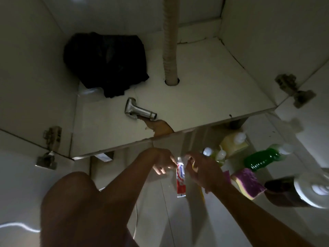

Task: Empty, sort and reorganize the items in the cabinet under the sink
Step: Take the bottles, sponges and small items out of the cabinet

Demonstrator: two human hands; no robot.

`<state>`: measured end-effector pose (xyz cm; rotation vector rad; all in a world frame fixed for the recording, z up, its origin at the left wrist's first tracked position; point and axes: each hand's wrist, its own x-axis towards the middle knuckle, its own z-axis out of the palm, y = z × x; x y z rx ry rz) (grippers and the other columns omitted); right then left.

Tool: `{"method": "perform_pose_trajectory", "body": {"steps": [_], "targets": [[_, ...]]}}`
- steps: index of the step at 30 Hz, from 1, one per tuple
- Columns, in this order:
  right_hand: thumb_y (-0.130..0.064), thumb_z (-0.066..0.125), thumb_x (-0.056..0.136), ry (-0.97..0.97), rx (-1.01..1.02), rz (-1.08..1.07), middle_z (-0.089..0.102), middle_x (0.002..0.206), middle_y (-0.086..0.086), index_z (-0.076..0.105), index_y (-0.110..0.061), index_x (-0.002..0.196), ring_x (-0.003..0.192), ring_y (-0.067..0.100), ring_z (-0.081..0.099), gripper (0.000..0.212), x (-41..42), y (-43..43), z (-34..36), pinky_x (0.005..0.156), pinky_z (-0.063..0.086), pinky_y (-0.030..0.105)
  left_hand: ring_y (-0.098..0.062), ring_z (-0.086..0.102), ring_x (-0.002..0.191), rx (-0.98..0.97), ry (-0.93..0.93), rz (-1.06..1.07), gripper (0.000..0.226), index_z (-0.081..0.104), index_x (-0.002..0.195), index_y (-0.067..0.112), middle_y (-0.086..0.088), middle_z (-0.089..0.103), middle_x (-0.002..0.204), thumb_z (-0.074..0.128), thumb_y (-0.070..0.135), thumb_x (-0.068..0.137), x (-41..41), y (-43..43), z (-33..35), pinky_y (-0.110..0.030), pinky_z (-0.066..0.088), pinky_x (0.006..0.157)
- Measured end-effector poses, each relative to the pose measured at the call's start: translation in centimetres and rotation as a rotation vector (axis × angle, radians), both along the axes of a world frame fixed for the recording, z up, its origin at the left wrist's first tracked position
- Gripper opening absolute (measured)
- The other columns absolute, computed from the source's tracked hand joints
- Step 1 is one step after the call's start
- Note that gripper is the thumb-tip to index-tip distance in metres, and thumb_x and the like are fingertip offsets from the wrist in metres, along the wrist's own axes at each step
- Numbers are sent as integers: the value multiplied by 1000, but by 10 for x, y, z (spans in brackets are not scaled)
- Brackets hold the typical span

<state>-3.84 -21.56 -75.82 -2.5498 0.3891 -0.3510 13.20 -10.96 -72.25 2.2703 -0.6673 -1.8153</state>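
A person crouches before the open white cabinet (204, 97) under the sink, one bare knee (71, 193) raised at the lower left. Both hands meet just in front of the cabinet's chipped front edge, above the pale tiled floor (178, 225). The left hand (161, 162) pinches the upper end of a red and white toothpaste tube (181, 180) with its fingertips, the other fingers curled under. The tube hangs upright, cap end up, between the two hands and clear of the floor. The right hand (202, 169) is just beside the tube on its other side, with its fingers curled round a slim yellow object (194, 166); blur hides what kind of thing it is. Inside the cabinet a crumpled black plastic bag (105, 63) sits at the back left. A chrome sprayer head (138, 110) lies near the front, and a beige corrugated drain hose (170, 41) runs down through a hole in the cabinet floor. On the tiles to the right are a green liquid bottle lying on its side (261, 158), a pale yellow bottle with a white cap (231, 142), two small white-capped bottles (207, 152) close to the right hand, a purple and yellow sponge (249, 182) and a dark brown bottle with a white cap (284, 190).
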Motion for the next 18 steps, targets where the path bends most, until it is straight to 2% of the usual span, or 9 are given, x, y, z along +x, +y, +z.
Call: {"method": "perform_pose_trajectory", "body": {"steps": [3,5,8,10,12,13,14,16,18], "targets": [[-32,55,87,-144,17,-24,67,75,-5,65,-22,99,62,14,64,19,44,-14,49,59,45,21,-30,67,104,-62,1,13,33,59,131,10,-12,64,123,55,16,100,26,1,58,-33,55,84],[-32,56,86,-224,20,-24,66,79,-6,63,-26,95,66,13,63,13,75,-20,77,60,46,23,-27,68,97,-117,-32,54,29,62,126,8,-9,67,113,57,17,98,48,7,98,-28,56,78],[-34,62,89,-168,59,-21,57,85,-12,60,-32,106,77,8,56,17,119,-24,102,69,46,24,-22,69,89,-210,-167,189,31,67,117,6,-7,71,100,66,24,93,88,20,147,-28,58,71],[-35,63,91,-50,84,22,55,95,-10,59,-30,114,90,11,55,24,147,-20,113,75,47,28,-25,68,90,-337,-472,302,26,70,106,6,-9,71,96,71,27,89,116,34,166,-31,55,73],[-35,63,92,20,78,77,57,107,-1,59,-24,122,101,18,57,32,169,-12,116,81,49,33,-29,64,100,-417,-901,395,26,71,102,8,-12,69,103,73,28,86,143,52,167,-33,51,81],[-36,63,92,57,68,103,58,113,3,58,-21,126,105,21,57,38,178,-7,115,84,49,34,-31,61,106,-409,-1068,434,32,69,108,8,-13,67,111,72,29,85,155,63,164,-35,50,88],[-38,64,92,99,61,121,58,118,5,57,-19,129,109,22,56,42,185,-2,114,87,48,34,-34,57,114,-360,-1146,477,42,64,118,9,-15,62,122,71,33,84,167,75,159,-39,49,95],[-41,65,91,167,29,129,59,119,10,59,-12,127,109,25,56,46,195,9,107,88,48,35,-39,43,130,-88,-1114,490,73,40,145,16,-18,43,145,67,47,85,185,98,148,-48,39,108],[-42,65,91,182,-25,112,60,115,12,63,-8,117,105,27,57,43,201,14,100,85,48,37,-39,33,139,124,-999,435,93,17,155,16,-18,28,155,66,51,84,196,115,137,-48,33,113]]}}
